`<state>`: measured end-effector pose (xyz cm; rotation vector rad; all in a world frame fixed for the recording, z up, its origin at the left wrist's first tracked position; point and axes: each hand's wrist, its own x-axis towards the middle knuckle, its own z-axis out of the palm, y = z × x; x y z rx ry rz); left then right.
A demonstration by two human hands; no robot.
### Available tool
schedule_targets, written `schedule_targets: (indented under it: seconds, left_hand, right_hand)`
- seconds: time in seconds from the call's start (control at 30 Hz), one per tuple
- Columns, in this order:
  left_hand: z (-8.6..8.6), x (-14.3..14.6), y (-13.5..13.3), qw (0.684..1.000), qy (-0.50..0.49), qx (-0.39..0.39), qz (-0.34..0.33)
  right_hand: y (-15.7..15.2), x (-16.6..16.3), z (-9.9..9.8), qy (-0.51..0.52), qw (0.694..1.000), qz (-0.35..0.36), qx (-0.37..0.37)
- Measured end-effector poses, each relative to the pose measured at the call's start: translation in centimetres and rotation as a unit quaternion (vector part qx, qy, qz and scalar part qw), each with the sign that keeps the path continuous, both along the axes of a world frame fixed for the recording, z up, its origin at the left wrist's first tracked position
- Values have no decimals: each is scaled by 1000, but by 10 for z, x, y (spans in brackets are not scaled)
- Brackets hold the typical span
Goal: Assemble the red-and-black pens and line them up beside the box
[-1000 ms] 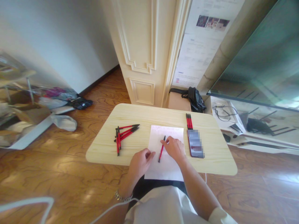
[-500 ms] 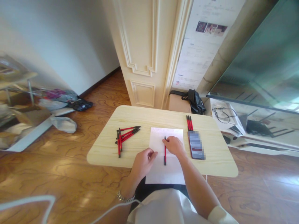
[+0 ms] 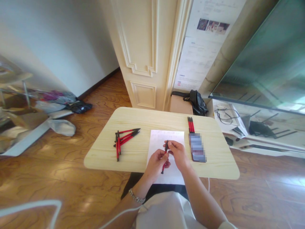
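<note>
A red pen with black ends [image 3: 163, 167] is held between both hands above the white sheet of paper [image 3: 175, 178]. My left hand [image 3: 157, 162] is closed around the middle of its barrel. The fingers of my right hand [image 3: 176, 154] pinch the pen's black upper part. The pen tilts slightly, its lower black end pointing toward me. On the left of the table lies a loose, overlapping pile of several red and black pens [image 3: 122, 140]. Three more pens [image 3: 191, 125] lie side by side at the right, just beyond a phone [image 3: 197, 148].
The light wooden table [image 3: 102, 156] has rounded corners. Behind it stand a cream panelled door [image 3: 143, 63] and a black bag [image 3: 197, 103] on a box. A white cable [image 3: 209, 186] hangs at the table's front right edge. Packages [image 3: 62, 127] lie on the floor at left.
The pen has come up off the paper toward me. My left hand, earlier beside it, is now closed on its barrel, while my right hand still grips the upper part.
</note>
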<state>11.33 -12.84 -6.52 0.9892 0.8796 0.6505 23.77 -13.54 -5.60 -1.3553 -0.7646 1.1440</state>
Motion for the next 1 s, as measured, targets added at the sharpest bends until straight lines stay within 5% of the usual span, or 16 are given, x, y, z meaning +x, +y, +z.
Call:
schedule_targets:
  seconds: [0.17, 0.27, 0.47, 0.7, 0.87, 1.0]
  left_hand:
    - [1, 4, -3, 994, 75, 81, 12]
    - [0, 6, -8, 998, 42, 42, 18]
    - [-5, 6, -13, 992, -91, -80, 23]
    - [-6, 3, -7, 998, -60, -28, 23]
    - [-7, 2, -9, 995, -80, -55, 17]
    - [-6, 1, -8, 997, -67, -39, 21]
  right_hand:
    - [4, -17, -4, 24, 997, -76, 0]
    - [4, -24, -9, 56, 995, -88, 4]
    - [0, -16, -12, 168, 986, -10, 1]
    - [2, -3, -11, 84, 996, -31, 31]
    - [2, -1, -10, 182, 983, 26, 10]
    - [3, -1, -11, 131, 991, 3, 7]
